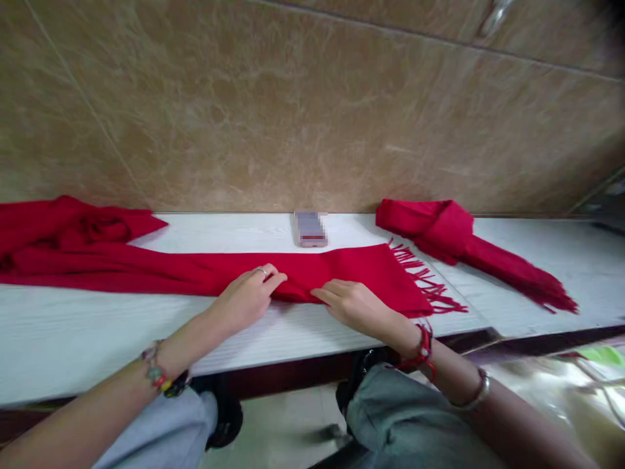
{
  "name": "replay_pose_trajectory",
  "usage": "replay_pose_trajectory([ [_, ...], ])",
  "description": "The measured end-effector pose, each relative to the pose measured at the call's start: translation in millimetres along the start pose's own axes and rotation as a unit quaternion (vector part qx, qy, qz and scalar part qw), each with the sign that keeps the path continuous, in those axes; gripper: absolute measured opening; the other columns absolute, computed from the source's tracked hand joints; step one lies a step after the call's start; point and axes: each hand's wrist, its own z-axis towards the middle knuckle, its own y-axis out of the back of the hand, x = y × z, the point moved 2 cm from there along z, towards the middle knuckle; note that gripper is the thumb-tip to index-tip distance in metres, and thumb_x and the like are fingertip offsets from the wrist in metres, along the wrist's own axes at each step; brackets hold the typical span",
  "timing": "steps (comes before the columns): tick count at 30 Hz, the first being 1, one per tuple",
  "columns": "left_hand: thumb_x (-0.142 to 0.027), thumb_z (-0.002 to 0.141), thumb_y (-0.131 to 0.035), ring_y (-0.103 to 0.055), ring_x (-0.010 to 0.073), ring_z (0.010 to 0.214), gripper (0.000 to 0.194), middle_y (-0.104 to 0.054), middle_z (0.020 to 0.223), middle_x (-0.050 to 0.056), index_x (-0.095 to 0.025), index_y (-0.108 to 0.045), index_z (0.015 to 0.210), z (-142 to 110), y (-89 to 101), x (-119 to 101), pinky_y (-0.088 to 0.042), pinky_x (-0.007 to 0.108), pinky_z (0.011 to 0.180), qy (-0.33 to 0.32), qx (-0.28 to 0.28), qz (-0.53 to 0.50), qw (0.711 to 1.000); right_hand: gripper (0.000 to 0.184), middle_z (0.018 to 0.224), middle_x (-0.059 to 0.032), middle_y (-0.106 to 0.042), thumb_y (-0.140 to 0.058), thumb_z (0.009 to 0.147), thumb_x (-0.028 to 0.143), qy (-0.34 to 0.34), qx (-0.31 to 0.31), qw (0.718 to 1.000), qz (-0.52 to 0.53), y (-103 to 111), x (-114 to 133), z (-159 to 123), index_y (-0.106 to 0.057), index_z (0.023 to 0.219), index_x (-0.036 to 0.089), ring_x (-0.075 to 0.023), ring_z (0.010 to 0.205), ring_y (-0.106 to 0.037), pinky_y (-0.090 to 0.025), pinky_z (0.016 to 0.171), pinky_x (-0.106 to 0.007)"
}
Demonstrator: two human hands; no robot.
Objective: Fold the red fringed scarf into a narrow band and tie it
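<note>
A long red scarf (361,267) lies lengthwise along the white table, its fringed end to the right and its far part bunched up at the left. My left hand (251,293) pinches the near edge of the scarf around its middle. A short way to the right, my right hand (349,303) has its thumb and fingers closed on that same edge. Between the two hands the fabric is slightly lifted and creased. The fingertips are partly hidden in the cloth.
A second red scarf (439,231), knotted or folded over, rests at the right against the tiled wall (293,117). A phone (310,229) lies by the wall behind the scarf. The white table (122,339) ends just in front of my knees.
</note>
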Motion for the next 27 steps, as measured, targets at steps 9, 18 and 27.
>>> replay_pose_trajectory([
  [9, -0.028, 0.085, -0.05, -0.056, 0.0193, 0.088, 0.023, -0.054, 0.096, 0.006, -0.015, -0.054, 0.103, -22.8, 19.4, 37.4, -0.046, 0.032, 0.08, 0.032, -0.032, 0.013, 0.999, 0.012, 0.084, -0.005, -0.067, -0.049, 0.086, 0.019, -0.101, -0.019, 0.988, 0.118, -3.3, -16.5, 8.4, -0.06, 0.09, 0.017, -0.0173, 0.076, -0.063, -0.049, 0.069, -0.026],
  [18, -0.011, 0.084, -0.043, -0.057, 0.0205, 0.082, 0.014, -0.059, 0.087, 0.007, -0.015, -0.057, 0.085, -31.8, 24.8, 47.3, -0.044, 0.034, 0.074, 0.055, -0.016, 0.129, 0.99, 0.02, 0.108, -0.0095, -0.059, -0.043, 0.088, 0.017, 0.107, -0.059, 0.992, 0.018, 8.8, 20.7, 31.5, -0.061, 0.098, 0.018, -0.0193, 0.097, -0.055, -0.049, 0.079, -0.032],
  [27, -0.005, 0.083, -0.039, -0.055, 0.0157, 0.078, 0.018, -0.055, 0.088, 0.006, -0.014, -0.055, 0.086, -22.4, 18.4, 56.3, -0.046, 0.026, 0.067, 0.05, -0.012, 0.08, 0.995, 0.017, 0.108, -0.0133, -0.058, -0.046, 0.083, 0.01, 0.052, -0.082, 0.995, -0.005, -8.1, 26.0, 42.3, -0.061, 0.077, 0.013, -0.0239, 0.097, -0.056, -0.049, 0.081, -0.039],
])
